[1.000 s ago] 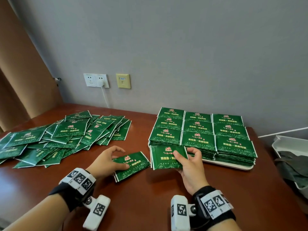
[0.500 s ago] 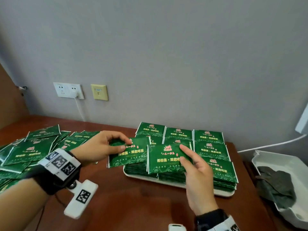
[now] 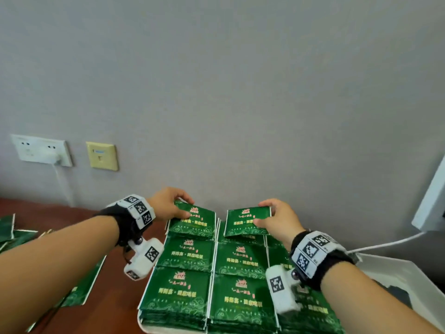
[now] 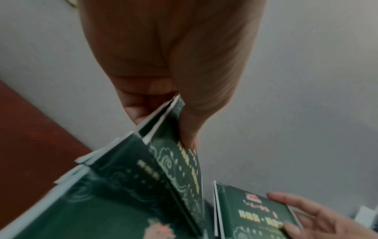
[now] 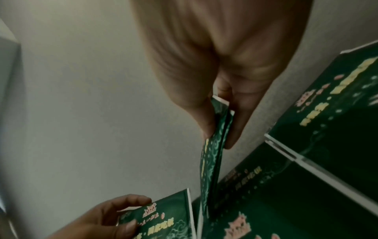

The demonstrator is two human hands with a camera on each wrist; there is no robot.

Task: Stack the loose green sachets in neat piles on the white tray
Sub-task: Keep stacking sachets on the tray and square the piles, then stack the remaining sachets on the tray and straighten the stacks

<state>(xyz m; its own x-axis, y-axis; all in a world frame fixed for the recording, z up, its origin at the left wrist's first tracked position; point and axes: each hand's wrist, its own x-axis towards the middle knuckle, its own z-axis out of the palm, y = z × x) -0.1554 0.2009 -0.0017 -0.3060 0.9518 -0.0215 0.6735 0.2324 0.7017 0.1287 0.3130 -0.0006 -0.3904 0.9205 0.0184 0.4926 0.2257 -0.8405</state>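
At the frame's center, we pinch 2 sachets over the far piles on the white tray (image 3: 144, 327): left hand (image 3: 168, 205) gripping the left sachet (image 3: 192, 222), right hand (image 3: 277, 219) the right sachet (image 3: 248, 224), long edges running left-right.

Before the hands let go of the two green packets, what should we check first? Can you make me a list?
1. Left hand pinches its sachet: ok.
2. Right hand pinches its sachet: ok.
3. Both sachets are over the back piles on the white tray: ok.
4. Sachets lie flat on the piles: not ok, both tilted.
5. Edges line up with the piles below: cannot tell.
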